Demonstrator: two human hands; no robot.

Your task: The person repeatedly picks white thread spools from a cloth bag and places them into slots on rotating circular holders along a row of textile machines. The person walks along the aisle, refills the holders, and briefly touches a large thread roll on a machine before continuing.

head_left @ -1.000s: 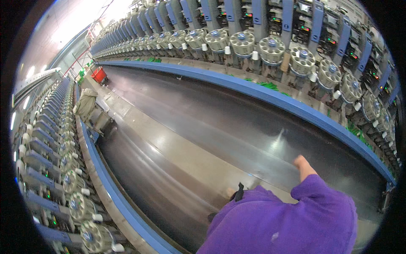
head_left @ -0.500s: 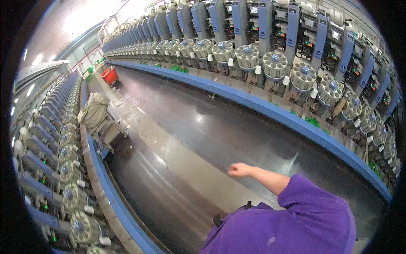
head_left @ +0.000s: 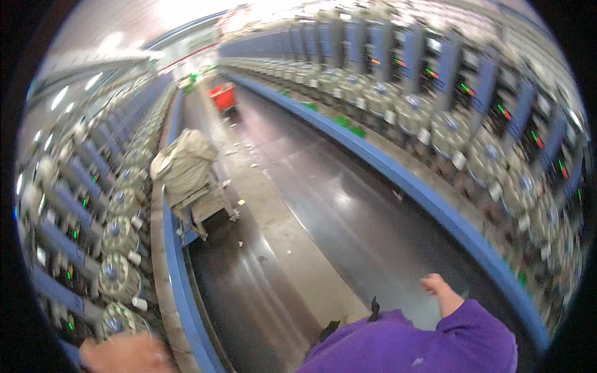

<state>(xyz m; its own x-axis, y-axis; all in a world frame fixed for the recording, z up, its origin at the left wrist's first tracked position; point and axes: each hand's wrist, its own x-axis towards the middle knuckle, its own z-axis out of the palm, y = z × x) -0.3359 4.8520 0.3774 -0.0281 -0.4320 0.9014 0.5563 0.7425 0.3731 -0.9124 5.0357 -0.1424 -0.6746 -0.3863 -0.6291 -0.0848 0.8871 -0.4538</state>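
Observation:
My right hand (head_left: pixel 433 285) hangs over the dark aisle floor (head_left: pixel 354 217), in front of my purple sleeve. Its fingers look curled in, and nothing shows in them. At the lower left edge is my left hand (head_left: pixel 127 354), smeared by motion, so its fingers cannot be read. It appears in front of the left row of winding machines, closest to a round, pale yarn magazine (head_left: pixel 118 320); whether it touches anything is unclear.
A cart with a beige cloth cover (head_left: pixel 189 158) stands against the left machine row. Farther down the aisle is a red bin (head_left: pixel 222 96). Blue rails (head_left: pixel 398 168) edge the right machines. White scraps litter the floor strip (head_left: pixel 249 180).
My left hand has come into view at the lower left. The view has swung, so the covered cart and red bin sit farther right. My right hand appears lower and farther right.

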